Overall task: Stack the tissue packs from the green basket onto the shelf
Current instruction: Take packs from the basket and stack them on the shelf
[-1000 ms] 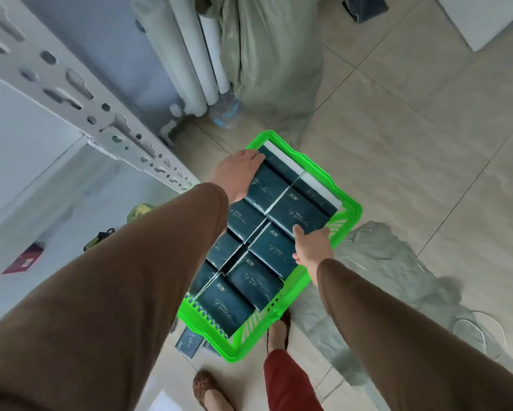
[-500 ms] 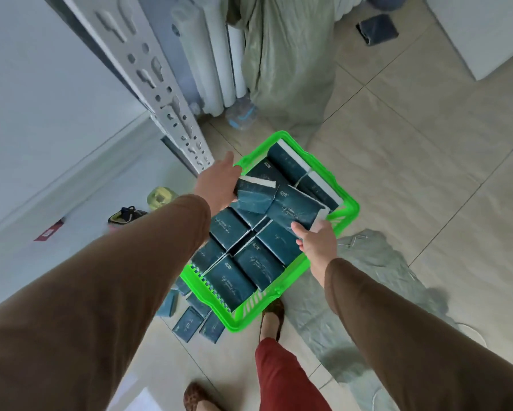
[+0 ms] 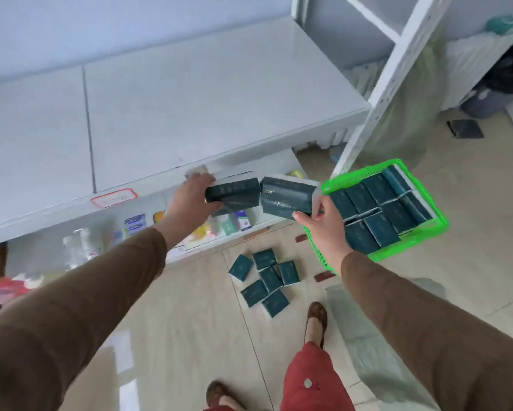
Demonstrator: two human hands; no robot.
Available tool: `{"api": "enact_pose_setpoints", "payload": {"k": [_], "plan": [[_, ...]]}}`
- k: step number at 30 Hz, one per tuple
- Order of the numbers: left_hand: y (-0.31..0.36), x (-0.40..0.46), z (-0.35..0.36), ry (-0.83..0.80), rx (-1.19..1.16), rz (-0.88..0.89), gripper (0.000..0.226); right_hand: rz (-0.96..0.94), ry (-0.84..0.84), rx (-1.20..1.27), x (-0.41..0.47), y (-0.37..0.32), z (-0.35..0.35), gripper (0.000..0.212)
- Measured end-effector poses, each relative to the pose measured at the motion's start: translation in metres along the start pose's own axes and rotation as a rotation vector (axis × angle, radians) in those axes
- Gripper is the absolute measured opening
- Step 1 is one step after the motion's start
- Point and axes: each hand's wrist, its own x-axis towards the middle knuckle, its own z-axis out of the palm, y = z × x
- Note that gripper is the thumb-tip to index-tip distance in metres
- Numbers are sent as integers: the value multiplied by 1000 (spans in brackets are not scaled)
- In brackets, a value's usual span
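Observation:
My left hand grips a dark teal tissue pack just below the front edge of the white shelf. My right hand holds a second teal tissue pack right beside the first, the two nearly touching end to end. The green basket sits to the right of my right hand, with several teal packs lying flat inside it. The wide shelf top above both hands is bare.
Several more teal packs lie scattered on the tiled floor below my hands. A lower shelf level holds small colourful goods. A white perforated upright stands at the shelf's right end. My feet are on the floor below.
Both hands have lifted a pack each out of the basket and swung left and up toward the shelf front. The view has turned from the basket to the shelf.

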Motion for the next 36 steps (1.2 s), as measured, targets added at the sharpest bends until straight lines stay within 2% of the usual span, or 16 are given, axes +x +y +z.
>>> {"api": "enact_pose_setpoints", "payload": {"k": [6,12,19,27,36], "plan": [[-138,-104,-141,150,-14,-194,38,-186,-241,-22,-53,-118,146,36],[-256,-139,-243,288,17,-304,42,-316,-370,-25,-57,-201,285,32],[-395,-121,-325,348,85,-399,41,-433,-449,-80,-22,-269,444,35],[-544,-105,-404,357,163,-525,42,-470,-549,-133,-3,-344,612,39],[-681,-60,-473,306,157,-483,40,-454,-504,-240,2,-382,753,39]]}}
